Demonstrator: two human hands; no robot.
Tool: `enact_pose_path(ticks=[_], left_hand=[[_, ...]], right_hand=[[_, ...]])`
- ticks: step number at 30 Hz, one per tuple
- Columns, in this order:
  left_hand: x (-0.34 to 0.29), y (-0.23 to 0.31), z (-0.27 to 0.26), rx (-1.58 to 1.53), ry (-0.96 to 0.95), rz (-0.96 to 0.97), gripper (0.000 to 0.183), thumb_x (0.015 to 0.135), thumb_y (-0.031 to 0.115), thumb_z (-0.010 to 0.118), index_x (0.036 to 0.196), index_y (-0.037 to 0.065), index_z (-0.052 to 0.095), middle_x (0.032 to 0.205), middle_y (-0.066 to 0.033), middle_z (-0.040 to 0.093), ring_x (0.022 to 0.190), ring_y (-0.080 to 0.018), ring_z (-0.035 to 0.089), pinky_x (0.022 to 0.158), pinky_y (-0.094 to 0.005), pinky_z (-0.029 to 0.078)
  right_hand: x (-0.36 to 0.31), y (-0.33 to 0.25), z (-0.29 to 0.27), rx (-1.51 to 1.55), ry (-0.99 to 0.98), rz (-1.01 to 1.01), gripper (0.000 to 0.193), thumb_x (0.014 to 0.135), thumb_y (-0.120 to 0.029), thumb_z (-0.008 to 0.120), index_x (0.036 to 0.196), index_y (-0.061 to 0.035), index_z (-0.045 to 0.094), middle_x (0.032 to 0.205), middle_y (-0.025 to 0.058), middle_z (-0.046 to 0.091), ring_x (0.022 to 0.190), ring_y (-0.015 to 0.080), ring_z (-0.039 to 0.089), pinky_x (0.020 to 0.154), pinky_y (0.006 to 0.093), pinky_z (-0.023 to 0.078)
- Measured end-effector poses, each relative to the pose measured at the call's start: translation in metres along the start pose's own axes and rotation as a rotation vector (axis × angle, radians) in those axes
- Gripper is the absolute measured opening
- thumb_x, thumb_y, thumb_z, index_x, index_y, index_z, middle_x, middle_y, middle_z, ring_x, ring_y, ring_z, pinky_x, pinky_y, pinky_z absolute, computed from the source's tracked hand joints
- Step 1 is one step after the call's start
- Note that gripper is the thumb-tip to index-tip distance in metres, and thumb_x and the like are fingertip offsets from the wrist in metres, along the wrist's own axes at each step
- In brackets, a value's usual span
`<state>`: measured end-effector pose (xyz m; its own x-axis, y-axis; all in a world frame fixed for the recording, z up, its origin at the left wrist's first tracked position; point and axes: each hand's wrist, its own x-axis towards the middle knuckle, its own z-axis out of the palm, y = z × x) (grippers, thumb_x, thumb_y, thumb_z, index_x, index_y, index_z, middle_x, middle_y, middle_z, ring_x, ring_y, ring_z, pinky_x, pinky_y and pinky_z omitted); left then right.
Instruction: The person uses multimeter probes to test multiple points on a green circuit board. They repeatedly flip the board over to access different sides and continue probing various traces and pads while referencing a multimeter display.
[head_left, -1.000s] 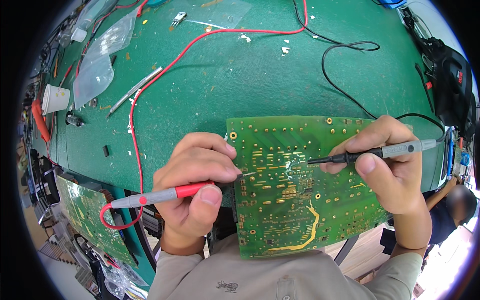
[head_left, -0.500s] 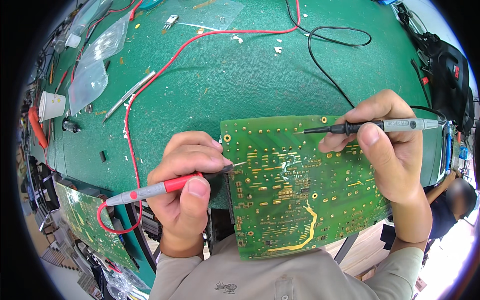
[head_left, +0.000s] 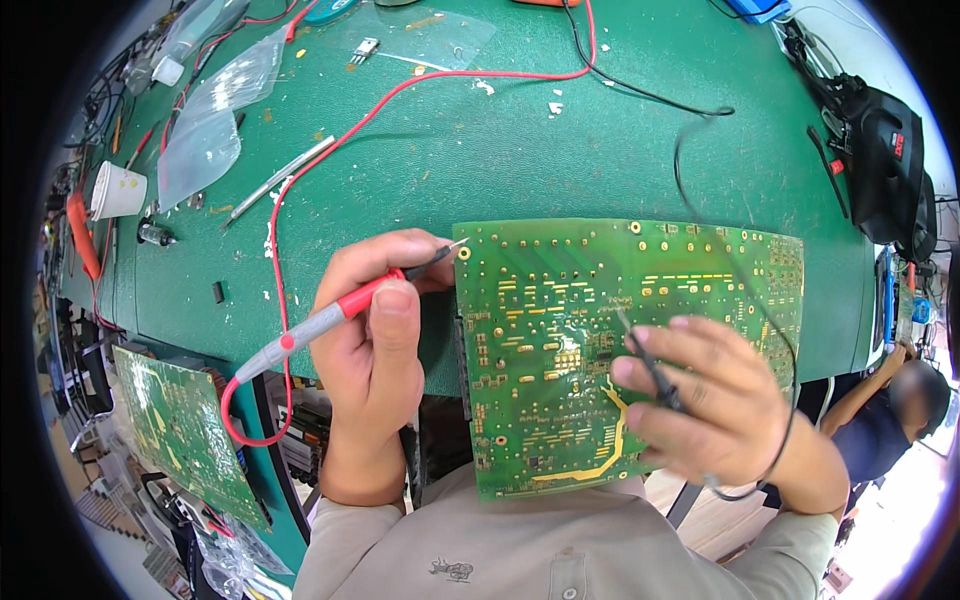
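A green circuit board [head_left: 560,415], with gold pads and traces on its face, leans tilted between the table edge and my lap. My left hand [head_left: 365,330] is closed around a red and grey test probe [head_left: 318,326], its metal tip by the hole in the board's upper left corner. In front of the board's lower right part, my right hand [head_left: 715,400] grips a black test probe [head_left: 655,368] that points up and left. Its tip is over the board's middle; whether it touches is unclear. Most of this probe's body is hidden by my fingers.
A second circuit board [head_left: 180,425] stands at the lower left. The green table [head_left: 560,160] holds a red lead [head_left: 390,100], a metal rod [head_left: 280,180], a paper cup [head_left: 120,190], plastic bags [head_left: 200,155] and a transistor [head_left: 364,50]. A black bag [head_left: 890,165] and another person [head_left: 900,420] are at right.
My right hand has moved down with the black probe, away from the board's top edge. The red probe's tip has risen to the board's upper left corner. The black lead has swung over the board.
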<state>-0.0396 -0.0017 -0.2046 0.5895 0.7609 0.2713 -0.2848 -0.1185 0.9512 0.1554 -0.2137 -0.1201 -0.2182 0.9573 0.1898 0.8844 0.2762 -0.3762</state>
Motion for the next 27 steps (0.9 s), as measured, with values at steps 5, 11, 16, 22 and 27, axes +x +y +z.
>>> enact_pose_path(ticks=[5,11,16,22,27], left_hand=[[-0.001,-0.001,0.0,0.013,-0.024,-0.02,0.031,0.111,0.023,0.055,0.122,-0.005,0.061,0.115,-0.0135,0.069,0.099,-0.015,0.067,0.091,-0.0281,0.053],[0.002,0.001,-0.002,0.041,-0.051,-0.047,0.03,0.111,0.024,0.054,0.122,-0.003,0.061,0.108,-0.0106,0.071,0.092,-0.0105,0.067,0.079,-0.0268,0.058],[0.005,-0.002,0.001,-0.041,0.002,-0.033,0.03,0.112,0.024,0.053,0.121,-0.004,0.06,0.105,-0.0126,0.071,0.09,-0.014,0.07,0.081,-0.0295,0.059],[0.009,-0.005,-0.003,-0.028,0.093,0.083,0.03,0.111,0.025,0.054,0.122,-0.003,0.062,0.106,-0.012,0.072,0.098,-0.0159,0.069,0.087,-0.0298,0.055],[0.006,-0.006,-0.008,-0.029,0.133,0.103,0.031,0.111,0.027,0.055,0.121,-0.002,0.063,0.106,-0.0114,0.072,0.095,-0.0141,0.069,0.084,-0.0272,0.053]], right_hand=[[-0.036,-0.029,0.036,-0.326,0.044,0.059,0.022,0.092,-0.021,0.073,0.112,-0.0167,0.068,0.128,0.0087,0.073,0.13,0.0295,0.065,0.115,0.0501,0.044],[-0.052,-0.03,0.038,-0.376,0.102,0.05,0.028,0.093,-0.022,0.07,0.114,-0.0046,0.066,0.126,0.0209,0.071,0.124,0.0445,0.066,0.101,0.0577,0.055],[-0.041,-0.034,0.006,-0.347,0.131,0.042,0.024,0.085,-0.016,0.075,0.105,-0.0027,0.071,0.112,0.0185,0.075,0.115,0.0417,0.07,0.089,0.0513,0.063],[-0.013,-0.023,-0.063,-0.202,-0.02,0.079,0.047,0.089,-0.041,0.075,0.11,0.0007,0.072,0.113,0.0207,0.076,0.109,0.0416,0.073,0.086,0.0462,0.061],[0.027,0.006,-0.112,0.054,-0.038,0.225,0.041,0.092,-0.034,0.074,0.111,0.0028,0.074,0.107,0.0219,0.075,0.098,0.0346,0.074,0.088,0.0399,0.058]])
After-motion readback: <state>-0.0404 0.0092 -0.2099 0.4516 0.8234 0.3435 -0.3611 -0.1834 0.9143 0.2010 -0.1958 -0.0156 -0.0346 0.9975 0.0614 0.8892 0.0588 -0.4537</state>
